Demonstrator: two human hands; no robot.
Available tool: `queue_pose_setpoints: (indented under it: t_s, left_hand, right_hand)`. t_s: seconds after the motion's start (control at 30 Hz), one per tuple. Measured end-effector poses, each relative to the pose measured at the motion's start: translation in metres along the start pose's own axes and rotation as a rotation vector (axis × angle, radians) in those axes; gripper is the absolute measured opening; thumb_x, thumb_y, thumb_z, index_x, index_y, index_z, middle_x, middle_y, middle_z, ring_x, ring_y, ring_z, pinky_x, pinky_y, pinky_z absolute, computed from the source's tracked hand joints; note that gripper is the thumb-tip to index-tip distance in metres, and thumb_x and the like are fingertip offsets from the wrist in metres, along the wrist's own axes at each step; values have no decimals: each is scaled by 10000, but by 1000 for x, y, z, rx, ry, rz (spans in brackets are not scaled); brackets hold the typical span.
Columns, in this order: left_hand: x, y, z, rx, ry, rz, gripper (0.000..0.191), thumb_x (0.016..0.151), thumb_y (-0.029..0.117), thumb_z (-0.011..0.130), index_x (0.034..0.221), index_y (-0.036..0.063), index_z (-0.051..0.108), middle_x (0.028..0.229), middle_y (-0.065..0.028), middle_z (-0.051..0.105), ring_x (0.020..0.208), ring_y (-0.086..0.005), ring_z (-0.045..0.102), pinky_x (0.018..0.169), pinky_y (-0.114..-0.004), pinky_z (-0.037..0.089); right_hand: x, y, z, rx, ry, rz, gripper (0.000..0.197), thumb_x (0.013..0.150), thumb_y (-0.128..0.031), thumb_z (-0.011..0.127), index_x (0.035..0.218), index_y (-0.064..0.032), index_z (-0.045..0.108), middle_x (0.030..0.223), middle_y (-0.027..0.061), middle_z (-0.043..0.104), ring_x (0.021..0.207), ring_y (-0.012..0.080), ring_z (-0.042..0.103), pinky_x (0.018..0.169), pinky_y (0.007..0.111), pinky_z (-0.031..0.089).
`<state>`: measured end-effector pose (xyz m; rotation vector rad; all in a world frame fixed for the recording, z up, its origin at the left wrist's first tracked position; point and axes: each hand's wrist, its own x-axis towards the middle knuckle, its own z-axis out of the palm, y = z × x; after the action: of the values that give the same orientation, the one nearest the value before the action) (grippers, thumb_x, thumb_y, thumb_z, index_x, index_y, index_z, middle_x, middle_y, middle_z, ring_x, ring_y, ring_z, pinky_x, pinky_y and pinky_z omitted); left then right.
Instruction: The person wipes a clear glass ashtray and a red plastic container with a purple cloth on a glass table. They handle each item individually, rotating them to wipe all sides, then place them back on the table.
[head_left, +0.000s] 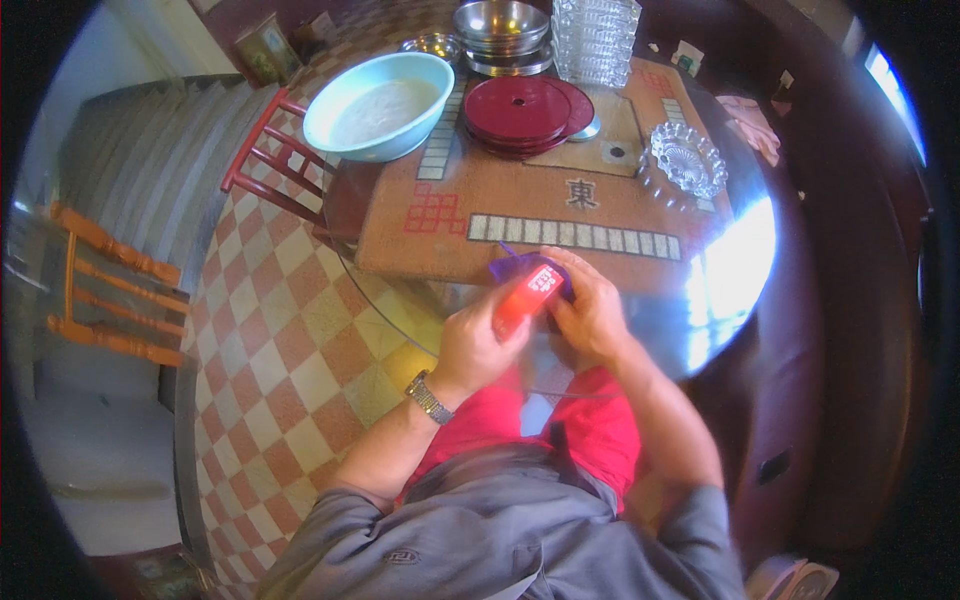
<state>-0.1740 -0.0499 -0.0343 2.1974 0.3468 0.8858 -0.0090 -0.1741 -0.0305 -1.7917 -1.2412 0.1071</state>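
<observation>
My left hand (476, 341) grips a small red object (527, 300) that bears pale writing; blur hides its exact kind. My right hand (589, 300) holds a purple cloth (517, 264) against the far end of the red object. Both hands are close together above my lap, at the near edge of the round glass-topped table (397, 315). Beyond them, a brown mat (517, 199) printed with a mahjong tile pattern covers much of the table.
Farther back are a light blue basin (322, 135) of cloudy water, stacked dark red discs (517, 109), steel bowls (501, 26), stacked clear glass dishes (596, 41) and a scalloped glass dish (688, 160). A red chair (274, 196) stands left; a wooden chair (120, 244) lies beyond it.
</observation>
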Motion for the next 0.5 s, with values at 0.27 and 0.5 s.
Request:
queue_pose_setpoints:
  t_s: [0.27,0.5]
  left_hand:
    - [5,2,-5,-188,-20,-40,613,876,277,868,1400,39,658,1163,-247,768,1068,-413,765,906,-451,615]
    - [-5,-11,-14,-291,-118,-95,616,936,352,831,1410,9,636,1233,-243,747,1098,-397,765,922,-430,605]
  right_hand:
    - [3,-12,6,-224,164,-187,539,759,1,725,1295,-57,720,1284,183,737,1184,377,710,1035,481,566]
    - [10,-37,-1,-301,61,-430,573,748,-37,714,1320,-61,705,1297,171,734,1203,328,706,1030,488,552]
